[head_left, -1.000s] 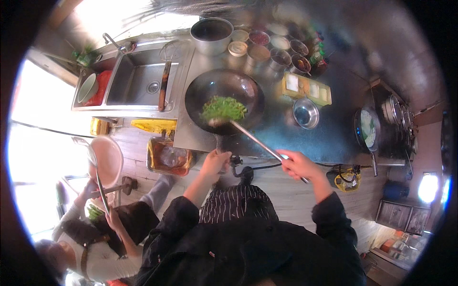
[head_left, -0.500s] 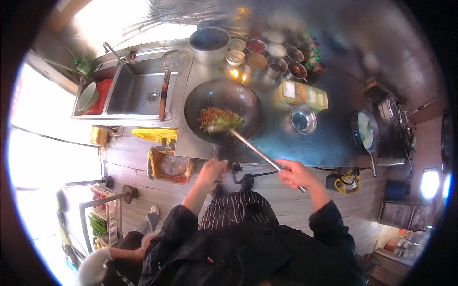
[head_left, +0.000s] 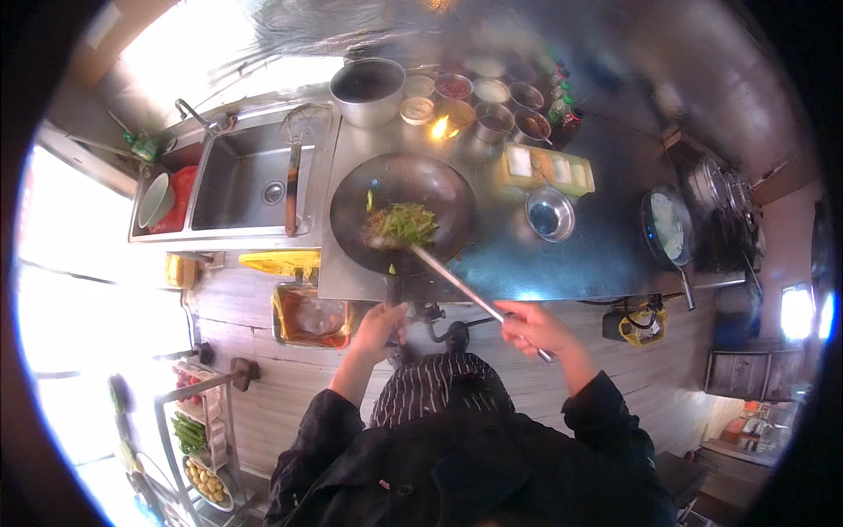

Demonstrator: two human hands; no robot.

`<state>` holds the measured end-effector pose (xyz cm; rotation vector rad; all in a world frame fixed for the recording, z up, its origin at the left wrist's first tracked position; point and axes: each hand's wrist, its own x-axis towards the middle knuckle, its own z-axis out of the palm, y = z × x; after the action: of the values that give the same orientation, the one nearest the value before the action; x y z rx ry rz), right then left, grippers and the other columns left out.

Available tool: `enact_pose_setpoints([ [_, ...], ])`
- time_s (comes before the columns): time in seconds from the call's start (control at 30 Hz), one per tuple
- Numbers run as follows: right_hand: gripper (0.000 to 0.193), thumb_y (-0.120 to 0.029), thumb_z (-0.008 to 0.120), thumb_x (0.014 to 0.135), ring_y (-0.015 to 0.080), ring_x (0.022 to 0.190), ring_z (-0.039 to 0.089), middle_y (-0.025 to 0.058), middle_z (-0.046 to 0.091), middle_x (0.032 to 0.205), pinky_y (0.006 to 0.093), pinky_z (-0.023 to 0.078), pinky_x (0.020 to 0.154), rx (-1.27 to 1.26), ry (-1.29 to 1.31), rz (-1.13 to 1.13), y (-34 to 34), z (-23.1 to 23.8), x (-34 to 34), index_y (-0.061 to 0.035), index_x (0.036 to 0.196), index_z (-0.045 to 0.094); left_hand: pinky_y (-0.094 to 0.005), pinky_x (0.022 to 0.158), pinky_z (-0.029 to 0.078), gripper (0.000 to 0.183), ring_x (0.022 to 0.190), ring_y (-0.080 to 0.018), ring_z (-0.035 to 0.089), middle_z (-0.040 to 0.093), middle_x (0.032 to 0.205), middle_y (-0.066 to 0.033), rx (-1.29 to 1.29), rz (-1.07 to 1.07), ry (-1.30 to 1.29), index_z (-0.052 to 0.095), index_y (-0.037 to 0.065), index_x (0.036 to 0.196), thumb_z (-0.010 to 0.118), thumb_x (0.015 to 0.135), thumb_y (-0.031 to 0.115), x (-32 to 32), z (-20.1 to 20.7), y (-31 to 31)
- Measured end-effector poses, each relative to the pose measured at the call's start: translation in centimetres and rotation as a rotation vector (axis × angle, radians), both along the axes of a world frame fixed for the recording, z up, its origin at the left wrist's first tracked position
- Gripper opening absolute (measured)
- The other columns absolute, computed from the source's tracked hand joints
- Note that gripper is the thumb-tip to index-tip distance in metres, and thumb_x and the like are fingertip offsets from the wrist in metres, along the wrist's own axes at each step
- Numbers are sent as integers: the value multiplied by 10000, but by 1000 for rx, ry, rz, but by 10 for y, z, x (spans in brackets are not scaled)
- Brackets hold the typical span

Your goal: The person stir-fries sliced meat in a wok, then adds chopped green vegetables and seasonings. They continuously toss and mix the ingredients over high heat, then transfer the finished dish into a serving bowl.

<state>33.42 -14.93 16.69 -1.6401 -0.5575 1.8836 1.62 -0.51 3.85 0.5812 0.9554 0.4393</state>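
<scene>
A dark wok (head_left: 446, 186) stands at the counter's front left. My left hand (head_left: 379, 328) is closed round the wok's handle, which points toward me. In my right hand (head_left: 534, 328) is the long metal handle of a ladle (head_left: 458, 285), its head down in the food and partly hidden. Chopped green vegetables (head_left: 409, 224) with brownish shreds lie in the wok's bottom. One green piece sits apart, higher up the wok's wall, and another shows near the handle. Flame (head_left: 444, 128) shows just beyond the far rim.
Behind the wok stand a large pot (head_left: 369, 104) and several seasoning bowls (head_left: 494, 125). A divided yellow box (head_left: 548, 167) and a metal bowl (head_left: 551, 215) are to the right, then a pan (head_left: 669, 230). At left, a strainer (head_left: 292, 189) lies across the sink (head_left: 237, 189).
The food has shifted in the wok, with more green on top and one piece higher up the wall. The ladle and both hands moved slightly. Another person at lower left has gone from view.
</scene>
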Motion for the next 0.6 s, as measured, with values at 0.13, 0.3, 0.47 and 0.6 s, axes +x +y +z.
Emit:
enact_pose_setpoints([
  [0.13, 640, -189, 604, 1030, 61, 589, 481, 17, 621, 848, 250, 442, 521, 193, -338, -30, 5, -12, -9, -141, 1624, 370, -314, 537, 467, 199, 565, -159, 576, 588, 687, -49, 189, -123, 36, 574, 56, 888, 635, 1000, 210, -15, -8, -33],
  [0.3, 625, -129, 588, 1026, 57, 609, 477, 21, 619, 883, 232, 418, 508, 242, -250, 98, -31, 6, -23, -131, 1616, 383, -305, 499, 465, 193, 535, -151, 569, 592, 681, -47, 121, -271, 134, 586, 42, 939, 657, 1000, 211, -49, 2, -59],
  [0.47, 601, -72, 571, 1030, 53, 583, 425, 49, 599, 910, 215, 371, 480, 48, 89, -66, -10, -6, -27, -109, 1603, 394, -317, 505, 490, 229, 541, -168, 580, 579, 681, -43, 27, -32, -14, 569, 64, 892, 678, 1006, 230, -3, -9, 0],
  [0.6, 617, -128, 610, 1024, 59, 598, 500, 43, 632, 903, 222, 398, 482, 177, -144, -158, 22, -29, -34, -111, 1603, 398, -318, 511, 485, 190, 556, -163, 581, 585, 740, -41, 100, -85, -44, 558, 70, 910, 678, 994, 192, -3, -22, -13],
])
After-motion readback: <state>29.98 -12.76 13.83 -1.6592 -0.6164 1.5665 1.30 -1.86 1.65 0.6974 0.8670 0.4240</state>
